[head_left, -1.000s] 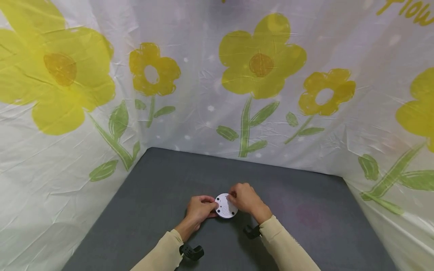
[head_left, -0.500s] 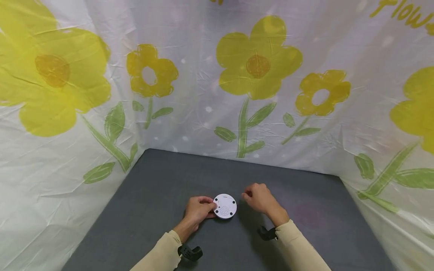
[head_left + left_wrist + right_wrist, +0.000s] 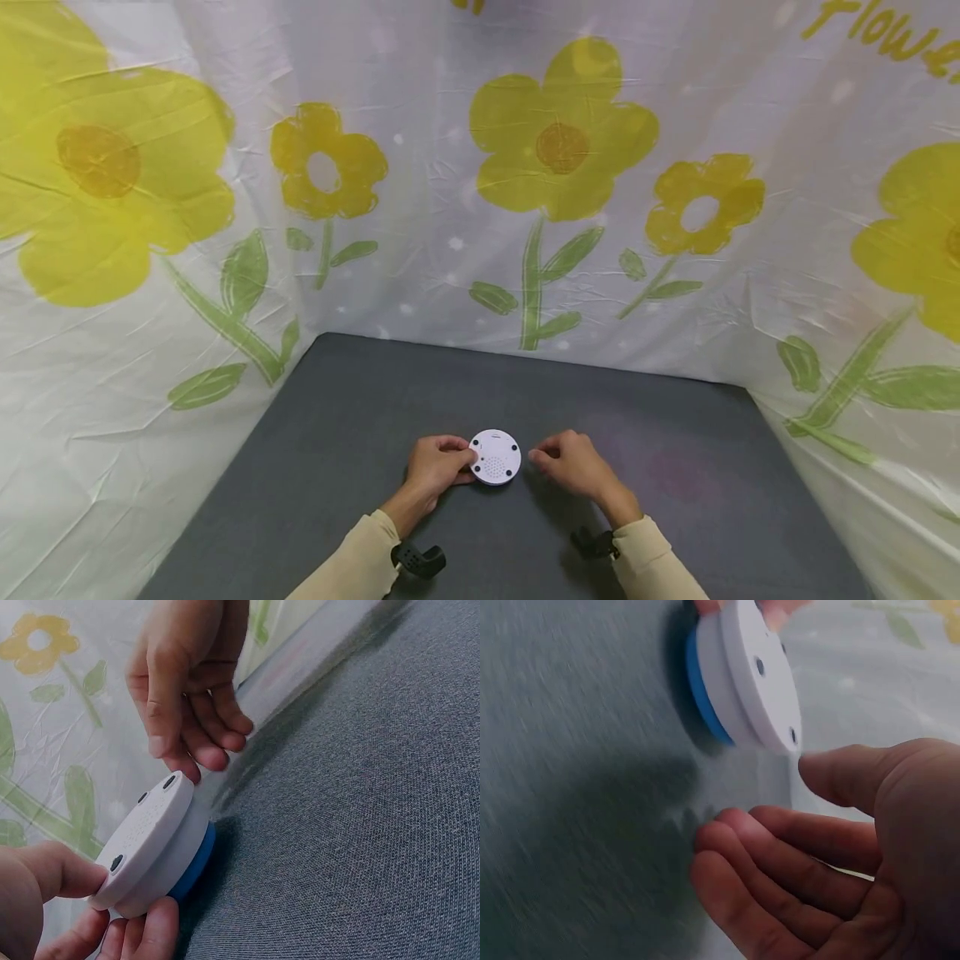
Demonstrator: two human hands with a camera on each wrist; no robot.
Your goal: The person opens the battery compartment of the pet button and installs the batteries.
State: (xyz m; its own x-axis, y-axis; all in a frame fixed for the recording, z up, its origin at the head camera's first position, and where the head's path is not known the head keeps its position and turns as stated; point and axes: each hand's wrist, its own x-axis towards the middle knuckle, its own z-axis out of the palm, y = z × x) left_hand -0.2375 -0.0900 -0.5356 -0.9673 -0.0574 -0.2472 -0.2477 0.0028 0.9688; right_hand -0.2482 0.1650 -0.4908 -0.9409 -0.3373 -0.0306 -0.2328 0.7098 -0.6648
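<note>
A round white device (image 3: 498, 455) shows its flat face up, with a cluster of small holes and several dark round feet. In the left wrist view, a blue band (image 3: 193, 859) runs round its lower part, near the dark cloth. My left hand (image 3: 437, 467) grips the device's left edge, thumb on the top face and fingers against the side. Just to the right of the device is my right hand (image 3: 579, 468), holding nothing. Its fingers (image 3: 780, 870) are loosely bent and its thumb is apart from them, close to the device's rim without plainly touching it.
A dark grey cloth-covered table (image 3: 390, 383) lies under both hands. White curtains (image 3: 435, 275) printed with yellow flowers enclose it at the back and both sides. Black bands (image 3: 418, 560) sit at both wrists, beside light sleeves.
My right hand has let go of the device's right side, moved away to the right, then come back slightly toward it. The left hand keeps its hold.
</note>
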